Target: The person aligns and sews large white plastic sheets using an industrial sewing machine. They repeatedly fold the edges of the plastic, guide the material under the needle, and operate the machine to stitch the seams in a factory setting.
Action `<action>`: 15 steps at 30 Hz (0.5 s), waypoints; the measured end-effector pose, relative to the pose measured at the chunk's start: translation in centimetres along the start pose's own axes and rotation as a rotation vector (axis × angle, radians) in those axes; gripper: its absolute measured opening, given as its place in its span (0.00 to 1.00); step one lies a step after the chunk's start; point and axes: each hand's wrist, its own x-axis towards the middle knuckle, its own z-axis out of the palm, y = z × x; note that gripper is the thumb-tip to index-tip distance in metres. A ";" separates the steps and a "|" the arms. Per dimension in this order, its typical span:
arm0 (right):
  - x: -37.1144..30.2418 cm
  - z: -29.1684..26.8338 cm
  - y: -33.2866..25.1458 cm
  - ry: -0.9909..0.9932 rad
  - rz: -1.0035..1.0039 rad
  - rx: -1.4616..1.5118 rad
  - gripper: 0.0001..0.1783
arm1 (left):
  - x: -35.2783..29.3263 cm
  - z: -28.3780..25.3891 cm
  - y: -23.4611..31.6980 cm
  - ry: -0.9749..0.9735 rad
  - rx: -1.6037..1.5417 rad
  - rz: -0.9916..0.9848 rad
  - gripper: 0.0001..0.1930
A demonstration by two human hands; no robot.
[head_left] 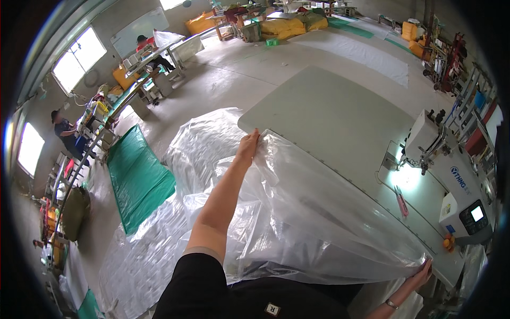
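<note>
Your left hand (247,147) is closed on the upper edge of the clear plastic sheet (313,212), thumb and fingers drawn together; the fingertips are partly lost behind the bunched film. Your right hand (422,273) pinches the same sheet at its far right end, its fingers too small and turned away to make out singly. Between the two sets of fingers the edge runs taut along the near side of the grey-green tabletop (329,111), and the film drops toward you, thin, glossy and creased, blurring what lies under it. Left of and below your left fingers it spreads in crumpled, milky folds.

Just above your right fingers sits a small orange object (449,243), its kind hard to tell. Farther up lie snips (401,202) with a pinkish handle, then the white sewing machine (451,170), its needle area washed out by its lamp. Blue lettering marks its arm; the lit screen (477,213) on its dark panel is too bright to read. Your right forearm, with a band (392,303) at the wrist, is cut off by the lower edge.

Well left of your left fingers lies a smooth green sheet (139,175); beyond it, two people, (66,133) small and indistinct, are at benches. A pale square label (272,309) with a dark character shows on your black shirt.
</note>
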 end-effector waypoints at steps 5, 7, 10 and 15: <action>-0.4 -1.6 1.0 -0.033 0.066 -0.041 0.30 | -2.7 -2.7 2.5 -0.208 -0.101 -0.059 0.20; -0.8 -2.6 1.4 -0.030 0.038 -0.059 0.30 | -3.2 -3.4 2.1 -0.254 -0.053 -0.074 0.19; -1.2 -3.2 1.8 -0.042 0.038 -0.087 0.30 | -4.8 -4.4 1.0 -0.245 0.061 -0.094 0.16; -1.1 -3.6 3.4 -0.146 0.072 -0.049 0.31 | -6.6 -5.0 -0.2 -0.233 0.031 -0.076 0.10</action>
